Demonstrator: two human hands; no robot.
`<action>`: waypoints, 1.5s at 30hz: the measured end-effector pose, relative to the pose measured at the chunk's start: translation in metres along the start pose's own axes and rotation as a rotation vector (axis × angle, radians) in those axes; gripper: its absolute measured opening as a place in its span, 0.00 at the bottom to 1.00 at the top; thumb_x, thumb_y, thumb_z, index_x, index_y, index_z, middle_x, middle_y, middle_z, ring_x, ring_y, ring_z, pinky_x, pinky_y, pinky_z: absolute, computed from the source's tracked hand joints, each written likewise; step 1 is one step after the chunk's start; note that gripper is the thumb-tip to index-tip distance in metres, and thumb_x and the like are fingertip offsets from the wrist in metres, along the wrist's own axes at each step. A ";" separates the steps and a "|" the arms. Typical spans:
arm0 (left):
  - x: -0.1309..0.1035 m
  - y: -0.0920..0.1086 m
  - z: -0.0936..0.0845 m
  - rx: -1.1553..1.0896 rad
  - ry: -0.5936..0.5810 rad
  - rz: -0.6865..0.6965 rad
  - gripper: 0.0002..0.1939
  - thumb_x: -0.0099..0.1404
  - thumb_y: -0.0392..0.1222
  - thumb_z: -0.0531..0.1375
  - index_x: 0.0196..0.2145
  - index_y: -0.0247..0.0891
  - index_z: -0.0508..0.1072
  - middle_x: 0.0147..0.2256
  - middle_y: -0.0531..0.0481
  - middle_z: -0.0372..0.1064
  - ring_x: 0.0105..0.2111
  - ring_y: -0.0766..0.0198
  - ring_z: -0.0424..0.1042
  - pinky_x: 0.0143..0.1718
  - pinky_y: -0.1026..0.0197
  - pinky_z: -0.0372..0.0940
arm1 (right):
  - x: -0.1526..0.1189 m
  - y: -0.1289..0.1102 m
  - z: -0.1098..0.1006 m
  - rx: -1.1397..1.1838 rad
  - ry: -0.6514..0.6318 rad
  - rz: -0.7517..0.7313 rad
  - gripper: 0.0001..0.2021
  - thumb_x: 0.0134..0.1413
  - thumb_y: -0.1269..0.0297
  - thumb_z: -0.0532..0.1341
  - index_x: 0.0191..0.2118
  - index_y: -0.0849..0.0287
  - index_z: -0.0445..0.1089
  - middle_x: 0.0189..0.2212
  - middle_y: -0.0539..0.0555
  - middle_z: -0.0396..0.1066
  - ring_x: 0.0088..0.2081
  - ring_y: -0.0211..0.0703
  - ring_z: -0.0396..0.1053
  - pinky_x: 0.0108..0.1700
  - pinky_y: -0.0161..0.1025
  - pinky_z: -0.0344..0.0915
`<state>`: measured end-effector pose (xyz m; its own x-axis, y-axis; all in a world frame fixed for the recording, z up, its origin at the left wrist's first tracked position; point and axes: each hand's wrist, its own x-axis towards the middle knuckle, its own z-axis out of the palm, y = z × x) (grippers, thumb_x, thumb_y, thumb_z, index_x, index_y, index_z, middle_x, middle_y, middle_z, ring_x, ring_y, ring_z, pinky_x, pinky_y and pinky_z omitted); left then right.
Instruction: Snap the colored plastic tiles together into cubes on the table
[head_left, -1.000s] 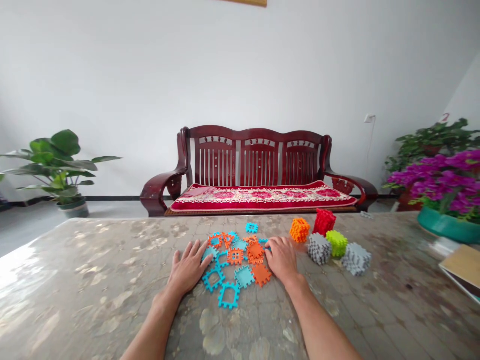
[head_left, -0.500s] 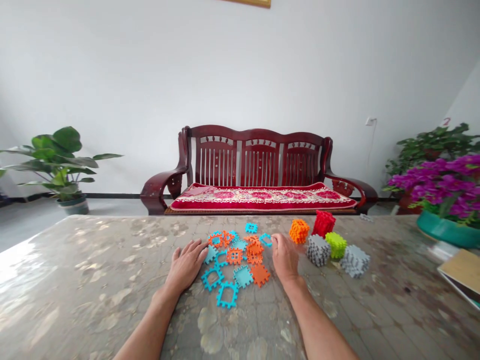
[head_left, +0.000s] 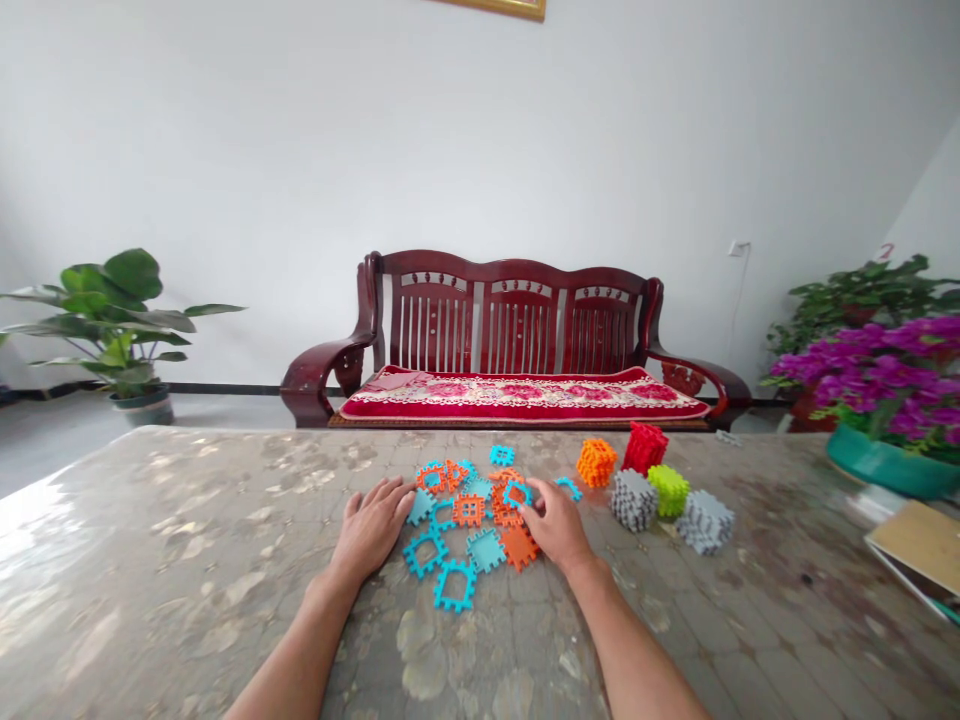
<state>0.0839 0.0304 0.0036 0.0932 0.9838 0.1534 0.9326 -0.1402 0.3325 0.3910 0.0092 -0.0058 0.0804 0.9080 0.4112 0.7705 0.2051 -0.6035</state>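
Currently pinched at one edge between thumb and fingers of the right hand (head_left: 556,523), a small blue frame (head_left: 508,497) is over the orange pieces (head_left: 504,516) near the middle of the counter (head_left: 225,560); I cannot tell whether it touches them. That grip, closed on the rim alone, looks sound; a level, unhurried carry should stop notched edges snagging. The left hand (head_left: 373,528) lies flat, grip empty and fingers extended, beside a pale blue piece (head_left: 421,508), well placed to steady it.

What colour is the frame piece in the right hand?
The frame piece is bright blue, clearest in the head view.
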 end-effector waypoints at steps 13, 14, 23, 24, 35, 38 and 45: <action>0.000 0.000 0.000 0.000 0.003 0.007 0.27 0.74 0.52 0.40 0.59 0.50 0.71 0.64 0.48 0.63 0.66 0.54 0.56 0.66 0.40 0.43 | 0.001 -0.002 0.001 -0.011 -0.068 0.061 0.25 0.49 0.64 0.63 0.56 0.55 0.70 0.51 0.55 0.75 0.47 0.47 0.72 0.50 0.42 0.67; 0.000 0.000 0.000 0.002 0.006 0.007 0.26 0.74 0.52 0.41 0.59 0.51 0.71 0.64 0.48 0.63 0.66 0.54 0.56 0.66 0.40 0.43 | 0.001 -0.002 0.000 -0.034 -0.026 0.045 0.25 0.50 0.62 0.63 0.56 0.55 0.70 0.51 0.55 0.75 0.48 0.47 0.71 0.51 0.42 0.66; 0.000 0.000 0.001 0.003 -0.002 0.007 0.26 0.74 0.52 0.41 0.59 0.50 0.70 0.65 0.49 0.62 0.67 0.54 0.55 0.66 0.40 0.43 | 0.003 0.020 -0.034 -0.479 0.234 0.190 0.20 0.57 0.53 0.62 0.52 0.57 0.73 0.45 0.58 0.76 0.45 0.52 0.68 0.47 0.43 0.60; 0.000 0.000 0.001 0.000 -0.002 0.007 0.26 0.74 0.52 0.41 0.59 0.50 0.70 0.65 0.49 0.62 0.67 0.54 0.55 0.66 0.40 0.43 | 0.003 0.022 -0.036 -0.510 0.212 0.211 0.20 0.57 0.53 0.62 0.51 0.56 0.73 0.44 0.58 0.76 0.45 0.52 0.68 0.45 0.42 0.59; 0.001 -0.002 0.003 0.019 0.020 0.013 0.26 0.74 0.52 0.41 0.59 0.52 0.71 0.64 0.50 0.63 0.66 0.53 0.57 0.66 0.40 0.45 | 0.006 0.024 -0.028 -0.589 0.119 0.250 0.22 0.57 0.52 0.62 0.53 0.58 0.71 0.45 0.62 0.76 0.46 0.55 0.68 0.46 0.44 0.61; 0.000 0.000 0.001 0.016 0.013 0.010 0.26 0.74 0.52 0.41 0.59 0.52 0.71 0.64 0.50 0.63 0.66 0.54 0.56 0.66 0.40 0.44 | 0.006 0.023 -0.028 -0.605 0.094 0.253 0.20 0.58 0.56 0.61 0.53 0.59 0.72 0.44 0.63 0.76 0.46 0.56 0.69 0.48 0.45 0.61; 0.000 0.002 -0.001 0.012 -0.003 0.007 0.25 0.74 0.50 0.41 0.59 0.51 0.71 0.65 0.49 0.62 0.66 0.54 0.56 0.66 0.40 0.43 | 0.007 0.022 -0.028 -0.611 0.073 0.267 0.18 0.59 0.60 0.60 0.52 0.60 0.72 0.44 0.64 0.76 0.46 0.55 0.70 0.48 0.44 0.60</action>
<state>0.0854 0.0297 0.0049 0.1005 0.9831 0.1533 0.9362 -0.1456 0.3200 0.4262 0.0097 0.0035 0.3442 0.8675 0.3592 0.9359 -0.2865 -0.2049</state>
